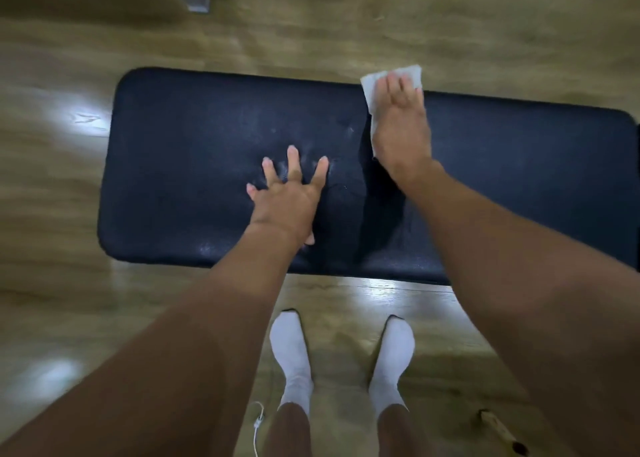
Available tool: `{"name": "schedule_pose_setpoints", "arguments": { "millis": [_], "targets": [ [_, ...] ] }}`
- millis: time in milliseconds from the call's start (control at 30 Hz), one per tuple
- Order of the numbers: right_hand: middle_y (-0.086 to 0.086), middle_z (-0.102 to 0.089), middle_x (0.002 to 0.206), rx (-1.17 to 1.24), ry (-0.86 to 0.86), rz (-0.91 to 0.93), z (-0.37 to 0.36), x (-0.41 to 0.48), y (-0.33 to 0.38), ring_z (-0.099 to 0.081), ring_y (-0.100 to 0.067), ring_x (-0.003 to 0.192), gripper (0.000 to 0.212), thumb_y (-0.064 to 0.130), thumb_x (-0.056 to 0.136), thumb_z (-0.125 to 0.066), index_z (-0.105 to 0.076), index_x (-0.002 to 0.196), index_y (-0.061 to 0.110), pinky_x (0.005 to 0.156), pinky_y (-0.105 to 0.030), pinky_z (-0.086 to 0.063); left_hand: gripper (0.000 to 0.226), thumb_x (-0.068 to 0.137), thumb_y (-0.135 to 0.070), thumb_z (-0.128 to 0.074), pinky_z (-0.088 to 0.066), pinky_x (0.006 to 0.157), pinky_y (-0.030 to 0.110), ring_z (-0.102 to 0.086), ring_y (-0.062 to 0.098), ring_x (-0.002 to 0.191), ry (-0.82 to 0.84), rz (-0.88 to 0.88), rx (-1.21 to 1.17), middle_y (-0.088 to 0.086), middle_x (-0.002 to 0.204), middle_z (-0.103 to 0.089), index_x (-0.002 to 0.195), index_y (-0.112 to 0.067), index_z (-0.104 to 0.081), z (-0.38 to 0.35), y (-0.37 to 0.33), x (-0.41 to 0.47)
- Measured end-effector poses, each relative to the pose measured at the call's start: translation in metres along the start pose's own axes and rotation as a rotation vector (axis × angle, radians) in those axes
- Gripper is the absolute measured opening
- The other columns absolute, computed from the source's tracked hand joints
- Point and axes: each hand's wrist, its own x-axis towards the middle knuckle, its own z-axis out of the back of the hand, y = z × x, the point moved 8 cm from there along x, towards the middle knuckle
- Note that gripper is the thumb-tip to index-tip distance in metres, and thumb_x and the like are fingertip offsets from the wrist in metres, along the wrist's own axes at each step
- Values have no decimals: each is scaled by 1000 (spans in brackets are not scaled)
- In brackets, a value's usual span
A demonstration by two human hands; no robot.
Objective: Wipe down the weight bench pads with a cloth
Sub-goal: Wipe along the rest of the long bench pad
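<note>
The cloth (pixel 384 85) is a thin, pale sheet, and it looks light and limp, the sort of thing that will fold or bunch under any sideways drag, so it is best held the way it is now: pinned flat beneath a palm, pressure spread across it, not pinched at a corner. It lies at the far edge of the bench pad (pixel 194 137), a little right of the pad's middle, with its upper part poking past that edge over the floor (pixel 346 23). The right hand (pixel 403 127) lies on top of it, fingers (pixel 394 85) extended and close together, pressing the cloth down against the surface. The pad itself is a long dark rectangle with rounded corners, a fine-textured covering that looks soft and slightly giving; faint whitish smears and specks show near its middle, while a darker band runs from the cloth back to the near edge. The left hand (pixel 285 196) rests near the pad's centre, left of the cloth, its fingers spread wide and flat on the surface, holding nothing; I judge it is steadying the bench. Off the near edge of the pad stand two feet in white socks (pixel 291 349) on the glossy wood-look floor
</note>
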Motion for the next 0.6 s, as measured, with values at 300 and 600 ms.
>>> {"name": "schedule_pose_setpoints", "arguments": {
  "millis": [300,600],
  "targets": [
    [-20,-35,150,144,144,84,-15,-228,47,-25,-37,141,73,-14,71,-47,-33,142,-4,120,-46,-9,116,74,-34,-80,-32,106,57,6,41,145,-26,-18,-20,9,159,19,152,-33,6,11,33,-13],
    [-19,-29,149,4,41,-3,2,-11,35,-23,-32,139,57,3,89,-35,-22,145,-1,117,-43,-16,127,72,-29,-82,-22,107,67,8,55,140,20,46,-19,16,155,26,148,-38,19,-4,69,-14]
  ]
}}
